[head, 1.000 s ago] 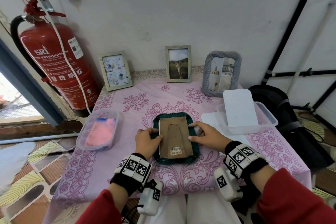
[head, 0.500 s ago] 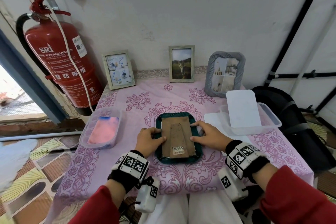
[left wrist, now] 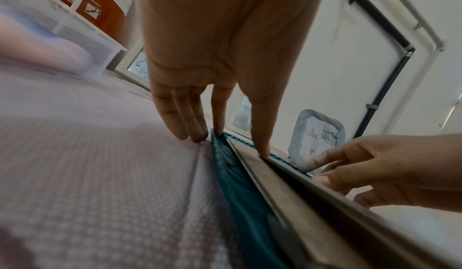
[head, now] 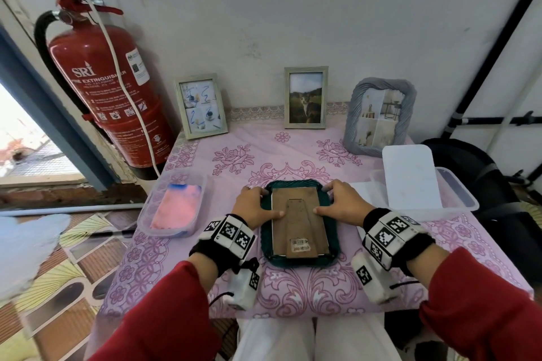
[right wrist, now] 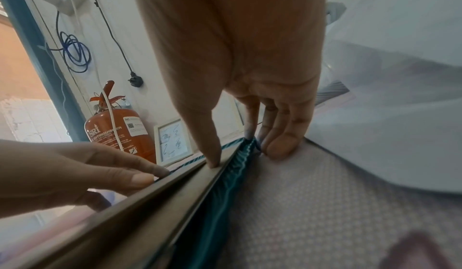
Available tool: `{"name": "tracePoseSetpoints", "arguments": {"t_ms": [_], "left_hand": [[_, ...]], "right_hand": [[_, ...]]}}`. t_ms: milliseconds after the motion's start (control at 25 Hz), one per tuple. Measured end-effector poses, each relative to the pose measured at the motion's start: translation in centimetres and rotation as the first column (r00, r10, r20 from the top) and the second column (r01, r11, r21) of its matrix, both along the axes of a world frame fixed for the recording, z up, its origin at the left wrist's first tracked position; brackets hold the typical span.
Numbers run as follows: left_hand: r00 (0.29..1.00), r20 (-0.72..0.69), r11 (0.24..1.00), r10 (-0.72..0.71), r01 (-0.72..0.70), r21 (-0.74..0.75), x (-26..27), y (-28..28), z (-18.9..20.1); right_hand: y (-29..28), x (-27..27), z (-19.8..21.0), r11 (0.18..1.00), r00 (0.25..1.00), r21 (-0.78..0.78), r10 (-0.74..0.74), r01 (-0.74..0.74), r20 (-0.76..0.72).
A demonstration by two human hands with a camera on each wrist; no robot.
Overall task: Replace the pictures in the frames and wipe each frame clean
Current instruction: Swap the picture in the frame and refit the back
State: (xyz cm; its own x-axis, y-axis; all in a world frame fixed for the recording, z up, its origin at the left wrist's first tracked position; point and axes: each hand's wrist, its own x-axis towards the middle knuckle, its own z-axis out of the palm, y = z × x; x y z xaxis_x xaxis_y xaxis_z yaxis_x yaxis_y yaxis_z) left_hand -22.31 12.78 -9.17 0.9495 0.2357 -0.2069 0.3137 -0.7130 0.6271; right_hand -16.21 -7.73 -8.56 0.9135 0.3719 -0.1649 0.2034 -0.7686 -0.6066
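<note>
1. I am resting my left hand (head: pixel 254 208) on the left edge of the green frame (head: pixel 267 239), which is lying face down in the lower middle of the head view, on the pink tablecloth (head: pixel 240 161).
2. My left thumb is pressing on the brown backing board (head: pixel 297 223), while my fingers (left wrist: pixel 180 119) are reaching down beside the frame's outer edge to the cloth; they are fairly straight, so this hand is pressing and bracing rather than clenching.
3. I am laying my right hand (head: pixel 341 204) on the frame's right edge in the same way: thumb on the board, fingers (right wrist: pixel 280 135) down along the green rim, loosely extended and grasping nothing.
4. Three frames are standing along the wall in the upper middle: a pale frame with drawings (head: pixel 201 105), a cat picture frame (head: pixel 306 97) and a grey twisted frame (head: pixel 379 117).
5. A clear tub with a pink cloth (head: pixel 175 208) is sitting at left centre, and another clear tub (head: pixel 457 193) with a white lid (head: pixel 410 176) propped on it at right.
6. A red fire extinguisher (head: pixel 99 91) is hanging in the upper left.
</note>
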Motion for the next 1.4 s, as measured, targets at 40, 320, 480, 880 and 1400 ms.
{"name": "tracePoseSetpoints", "arguments": {"t_ms": [40,320,480,880,1400], "left_hand": [[1.0,0.008,1.0,0.007,-0.007,0.005,0.1,0.0,-0.1],[0.995,0.094,0.999,0.04,-0.038,-0.031,-0.5,0.2,-0.7],[0.995,0.095,0.999,0.005,-0.002,-0.037,-0.6,0.2,-0.7],[0.997,0.066,0.999,-0.032,0.034,-0.026,-0.8,0.2,-0.6],[0.997,0.059,0.998,-0.056,0.058,-0.037,-0.9,0.3,-0.4]], "right_hand": [[0.1,0.1,-0.1,1.0,1.0,-0.001,-0.001,0.001,0.002],[-0.1,0.1,-0.4,0.998,1.0,0.056,0.003,-0.002,-0.006],[-0.3,-0.1,-0.3,0.991,1.0,0.137,-0.003,0.004,-0.009],[-0.5,-0.2,-0.7,0.982,1.0,0.189,0.02,-0.022,0.014],[-0.5,0.1,-1.3,0.989,0.998,0.138,0.06,-0.061,0.011]]}}
